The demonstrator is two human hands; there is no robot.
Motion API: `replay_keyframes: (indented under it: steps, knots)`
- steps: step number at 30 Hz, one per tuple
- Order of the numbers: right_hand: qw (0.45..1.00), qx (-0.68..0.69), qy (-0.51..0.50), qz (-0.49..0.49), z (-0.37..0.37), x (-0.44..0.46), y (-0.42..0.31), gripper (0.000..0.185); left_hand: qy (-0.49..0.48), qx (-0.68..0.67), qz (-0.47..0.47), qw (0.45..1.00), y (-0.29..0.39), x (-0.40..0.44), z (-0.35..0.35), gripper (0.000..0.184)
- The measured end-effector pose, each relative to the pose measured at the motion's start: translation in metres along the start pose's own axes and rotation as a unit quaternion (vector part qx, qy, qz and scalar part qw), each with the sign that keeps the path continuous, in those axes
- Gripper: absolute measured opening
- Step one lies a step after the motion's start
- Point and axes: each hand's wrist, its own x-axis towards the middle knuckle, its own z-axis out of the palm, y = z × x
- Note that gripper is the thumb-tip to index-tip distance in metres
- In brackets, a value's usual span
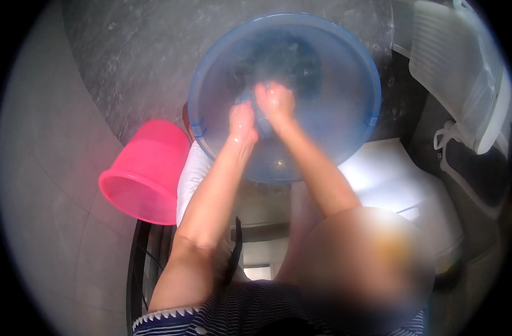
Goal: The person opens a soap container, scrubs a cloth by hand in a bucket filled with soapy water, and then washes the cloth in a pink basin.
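A large blue plastic basin [359, 61] lies in front of me, with murky water and a dark patch toward its far side. Over its middle, my left hand [243, 122] is closed, wet and shiny. Close beside it on the right, my right hand [275, 102] is curled into a fist. Between the two hands shows a pale blue, wet cloth [260, 119], gripped from both sides. Steam or lens haze blurs its outline, and the fingertips are hidden.
A pink bucket [149, 159] lies tipped on its side left of the basin. To the right are a white box-like surface [398, 179] and a whitish plastic container [449, 61]. A grey wall [49, 168] stands at the left. A round blur covers the lower right.
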Motion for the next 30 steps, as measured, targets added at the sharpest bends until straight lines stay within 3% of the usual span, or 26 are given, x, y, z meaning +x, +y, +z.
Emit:
replay_keyframes:
  steps: [1, 2, 3, 4, 5, 6, 7, 8, 9, 11, 12, 14, 15, 16, 18, 20, 21, 22, 24, 26, 27, 28, 29, 30]
  knots:
    - [1.000, -0.011, -0.013, -0.015, -0.004, -0.016, -0.002, 0.034, -0.015, 0.021, -0.008, 1.000, 0.004, -0.003, -0.002, 0.019]
    - [0.999, -0.023, -0.023, -0.035, -0.009, -0.035, -0.006, 0.033, -0.095, 0.239, 0.125, 0.958, 0.016, -0.002, -0.007, 0.017]
    - [0.994, 0.045, -0.007, -0.099, -0.010, -0.067, -0.018, 0.031, -0.167, 0.440, 0.245, 0.847, 0.027, -0.002, -0.021, 0.015]
    - [0.997, 0.034, -0.024, -0.072, -0.012, -0.066, -0.014, 0.033, -0.228, 0.612, 0.343, 0.675, 0.029, -0.004, -0.029, 0.015]
    - [0.998, 0.027, -0.039, -0.047, -0.014, -0.057, -0.008, 0.035, -0.164, 0.438, 0.211, 0.858, 0.013, 0.001, -0.024, 0.014]
    - [0.998, 0.021, -0.050, -0.026, -0.014, -0.039, -0.003, 0.037, -0.055, 0.179, 0.129, 0.974, -0.002, 0.006, -0.019, 0.015]
    - [1.000, -0.005, -0.003, -0.008, 0.000, -0.010, 0.022, 0.045, -0.070, 0.149, 0.068, 0.984, 0.004, 0.003, -0.008, 0.024]
    - [0.994, -0.077, -0.067, 0.036, 0.001, 0.019, 0.048, 0.053, -0.081, 0.118, 0.002, 0.990, 0.010, -0.004, -0.001, 0.034]
    - [0.992, -0.042, -0.096, 0.063, 0.007, 0.040, 0.074, 0.056, -0.038, 0.228, 0.074, 0.970, 0.023, -0.017, 0.008, 0.042]
    - [0.997, -0.055, -0.044, 0.032, -0.004, 0.072, 0.082, 0.060, -0.055, 0.157, 0.078, 0.983, 0.045, -0.021, 0.009, 0.041]
    - [0.993, 0.061, -0.060, 0.080, -0.013, 0.090, 0.090, 0.055, -0.064, 0.125, 0.074, 0.987, 0.050, -0.023, 0.004, 0.040]
    - [0.941, 0.273, 0.088, 0.181, -0.008, 0.100, 0.094, 0.052, -0.074, 0.154, 0.108, 0.979, 0.052, -0.030, -0.001, 0.049]
    - [0.986, 0.091, 0.104, 0.091, 0.012, 0.096, 0.103, 0.057, -0.078, 0.168, 0.124, 0.975, 0.051, -0.034, -0.002, 0.054]
    - [0.977, 0.108, 0.150, -0.108, 0.037, 0.079, 0.109, 0.058, -0.091, 0.180, 0.107, 0.974, 0.050, -0.036, -0.001, 0.056]
    - [0.984, -0.153, -0.052, -0.068, 0.066, 0.061, 0.135, 0.053, -0.116, 0.207, 0.069, 0.969, 0.048, -0.039, 0.000, 0.060]
    - [0.967, -0.146, -0.187, -0.090, 0.043, 0.096, 0.159, 0.043, -0.122, 0.200, 0.062, 0.970, 0.045, -0.033, -0.006, 0.059]
    - [0.981, -0.026, -0.184, 0.049, 0.000, 0.101, 0.118, 0.034, -0.119, 0.194, 0.058, 0.972, 0.042, -0.031, -0.006, 0.059]
    - [0.941, 0.212, -0.159, 0.213, -0.007, 0.105, 0.105, 0.028, -0.120, 0.188, 0.051, 0.973, 0.039, -0.029, -0.006, 0.059]
    - [0.987, 0.057, -0.108, 0.102, 0.028, 0.109, 0.126, 0.029, -0.103, 0.128, -0.009, 0.986, 0.038, -0.030, 0.001, 0.061]
    - [0.985, 0.051, -0.113, -0.120, -0.003, 0.048, 0.063, 0.031, -0.062, 0.080, -0.048, 0.994, 0.046, -0.026, 0.008, 0.057]
    - [0.966, 0.148, -0.186, -0.099, -0.019, 0.014, 0.041, 0.031, -0.028, 0.063, -0.063, 0.996, 0.048, -0.019, 0.008, 0.052]
    - [0.960, 0.126, -0.098, -0.229, -0.030, -0.020, 0.021, 0.026, 0.007, 0.047, -0.083, 0.995, 0.047, -0.014, 0.004, 0.048]
    - [0.952, 0.112, -0.115, -0.259, -0.050, -0.049, 0.001, 0.026, -0.077, -0.008, -0.080, 0.994, 0.050, -0.011, -0.001, 0.044]
    - [0.950, 0.121, -0.126, -0.257, -0.064, -0.075, -0.019, 0.026, -0.140, 0.024, -0.082, 0.986, 0.028, 0.036, -0.027, 0.043]
